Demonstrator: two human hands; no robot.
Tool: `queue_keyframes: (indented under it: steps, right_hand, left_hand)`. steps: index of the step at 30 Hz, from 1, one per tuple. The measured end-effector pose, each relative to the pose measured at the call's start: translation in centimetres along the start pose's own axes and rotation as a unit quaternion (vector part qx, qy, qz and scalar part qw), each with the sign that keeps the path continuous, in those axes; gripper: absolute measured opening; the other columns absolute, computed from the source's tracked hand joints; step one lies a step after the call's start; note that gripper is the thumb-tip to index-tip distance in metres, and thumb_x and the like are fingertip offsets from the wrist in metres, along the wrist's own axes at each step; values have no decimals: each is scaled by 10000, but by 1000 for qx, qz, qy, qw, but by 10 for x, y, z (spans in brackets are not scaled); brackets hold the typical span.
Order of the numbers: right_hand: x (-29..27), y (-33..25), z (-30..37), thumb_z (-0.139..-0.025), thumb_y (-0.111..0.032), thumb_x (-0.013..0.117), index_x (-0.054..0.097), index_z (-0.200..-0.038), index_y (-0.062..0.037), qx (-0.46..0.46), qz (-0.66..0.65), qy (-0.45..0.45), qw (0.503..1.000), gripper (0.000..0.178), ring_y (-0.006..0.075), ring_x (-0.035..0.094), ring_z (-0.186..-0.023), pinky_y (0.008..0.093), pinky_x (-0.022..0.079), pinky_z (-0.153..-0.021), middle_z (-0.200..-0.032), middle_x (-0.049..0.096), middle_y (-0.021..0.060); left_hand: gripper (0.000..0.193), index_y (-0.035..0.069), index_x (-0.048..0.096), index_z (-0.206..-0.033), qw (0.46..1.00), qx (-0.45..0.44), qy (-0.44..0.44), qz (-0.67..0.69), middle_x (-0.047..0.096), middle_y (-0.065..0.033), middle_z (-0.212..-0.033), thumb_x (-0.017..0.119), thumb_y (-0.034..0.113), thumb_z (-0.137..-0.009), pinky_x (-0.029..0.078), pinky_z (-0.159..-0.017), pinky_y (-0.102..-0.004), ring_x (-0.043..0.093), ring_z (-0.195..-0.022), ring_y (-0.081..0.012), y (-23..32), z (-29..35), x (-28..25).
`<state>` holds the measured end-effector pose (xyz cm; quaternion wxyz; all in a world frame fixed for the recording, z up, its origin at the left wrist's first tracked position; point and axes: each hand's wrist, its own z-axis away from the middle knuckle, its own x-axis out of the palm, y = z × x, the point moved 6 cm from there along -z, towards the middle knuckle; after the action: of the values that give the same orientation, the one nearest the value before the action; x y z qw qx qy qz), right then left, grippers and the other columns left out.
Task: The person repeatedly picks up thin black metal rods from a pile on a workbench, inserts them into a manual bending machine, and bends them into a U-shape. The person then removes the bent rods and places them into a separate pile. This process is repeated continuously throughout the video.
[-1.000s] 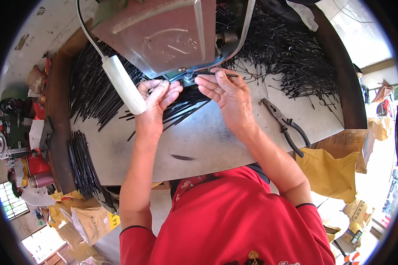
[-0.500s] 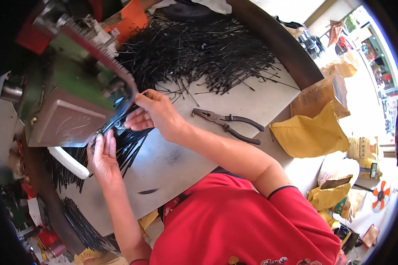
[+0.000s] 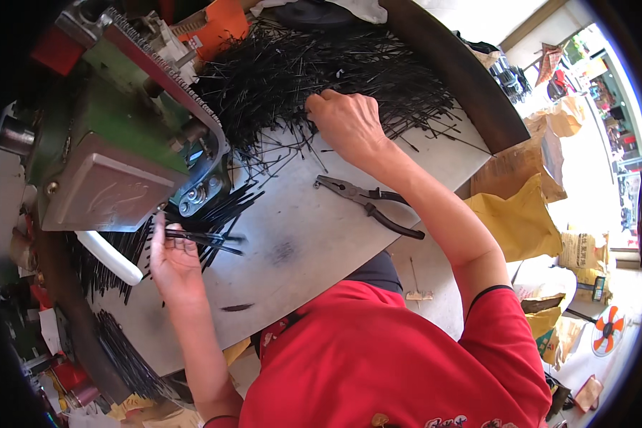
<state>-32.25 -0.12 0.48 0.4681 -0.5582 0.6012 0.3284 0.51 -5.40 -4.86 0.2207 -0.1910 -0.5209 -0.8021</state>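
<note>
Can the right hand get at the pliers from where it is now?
Probably yes. The right hand rests on the black rod pile, and the pliers lie uncovered on the table just below its wrist, with nothing between them.

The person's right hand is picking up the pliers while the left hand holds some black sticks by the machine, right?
Not quite. In the head view the right hand is not on the pliers; it reaches into the big pile of black sticks, and the pliers lie untouched on the table. The rest is right: the left hand holds a few black sticks by the machine.
</note>
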Motion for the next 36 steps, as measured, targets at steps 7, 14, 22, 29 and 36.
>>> queue_keyframes:
  steps: [7,14,22,29,36]
  right_hand:
    - [-13,-5,10,-724,-32,567,612,-867,-73,-48,30,45,997,156,258,636,-742,356,509,-560,-885,571,64]
    - [-87,-95,40,-721,-59,618,604,-903,-85,-244,-146,240,928,185,214,599,-559,324,475,-499,-712,588,40]
    - [10,-148,34,-912,-164,559,595,-922,-10,116,-531,-117,831,158,161,542,-466,312,437,-470,-540,545,88]
    - [37,-159,32,-922,-143,548,571,-915,45,167,-651,-125,730,190,105,517,-474,277,414,-450,-609,582,68]
    - [45,-161,30,-933,-110,525,561,-913,62,174,-701,-121,680,177,92,519,-498,251,412,-447,-647,579,64]
  left_hand:
    - [281,66,566,-1191,999,-14,-13,-28,512,33,-733,528,191,-942,404,-623,-207,484,-648,-58,-3,22,13]
    - [189,45,597,-1050,992,-10,-55,-114,573,-3,-786,587,151,-894,398,-571,-197,538,-671,-83,-13,34,29]
    - [194,12,604,-1037,988,50,-38,-142,611,-10,-763,646,66,-855,444,-548,-172,566,-605,-71,-12,19,38]
    - [181,7,624,-1016,985,64,-57,-149,613,-7,-774,657,88,-858,468,-559,-194,567,-620,-69,-11,14,43]
    - [177,12,607,-1029,989,57,-50,-131,615,-10,-779,640,70,-865,483,-568,-198,571,-618,-68,-13,12,41]
